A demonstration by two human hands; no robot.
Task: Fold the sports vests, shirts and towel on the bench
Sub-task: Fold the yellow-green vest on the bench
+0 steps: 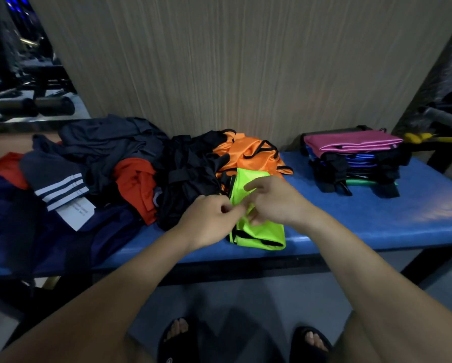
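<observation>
On the blue padded table (377, 213) a neon-green mesh sports vest with black trim (259, 231) lies at the front edge, partly folded, and both hands work on it. The left hand (209, 218) pinches its near-left edge between thumb and fingertips, a narrow grip on the cloth. The right hand (272, 200) lies over the middle of the vest with its forefinger stretched out and the other fingers bent down into the fabric; whether they truly clasp it cannot be told. The vest looks about midway through its folding. At the right end of the table stands a neat stack of folded garments with a pink cloth on top (356, 158), so a fair share seems done. Much is left, by my judgement: a crumpled orange satin vest with black trim (251, 153) just behind the green one, a tangle of black garments (188, 179), a red-orange shirt (135, 184), and a dark grey garment with white stripes (54, 179) in the unsorted heap at the left.
</observation>
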